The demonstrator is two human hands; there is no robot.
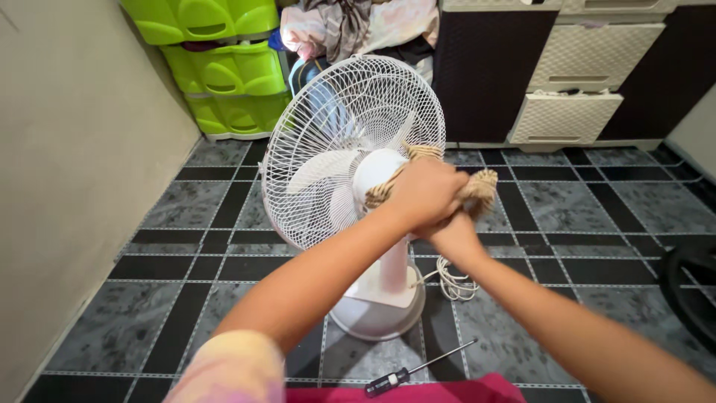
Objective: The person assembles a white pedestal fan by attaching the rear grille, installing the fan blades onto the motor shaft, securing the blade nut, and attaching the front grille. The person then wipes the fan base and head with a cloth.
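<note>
We see a floor of grey and black tiles [186, 254] running from the near edge to the far wall, with a plain beige wall [74, 186] on the left. At the far left stand stacked lime-green plastic drawers [224, 71], beside them a heap of clothes [358, 26], and to the far right a dark cabinet with cream woven-pattern drawers [578, 75].

In the middle of the floor stands a white pedestal fan [350, 149], upright on its round base [377, 310], its wire grille facing left and slightly toward us. A coiled white cord [451, 283] lies on the tiles just right of the base.

Our left hand [425, 194] is clenched around a tan, frayed cloth [481, 190], pressing it against the rear motor housing of the fan. Our right hand [455, 235] sits just beneath the left one; it seems to grip the same cloth or the fan's neck, though the left hand hides its fingers and we cannot tell which.

On the near floor lies a screwdriver [410, 371] with a black handle, apart from both hands, next to a strip of pink fabric [418, 392].
</note>
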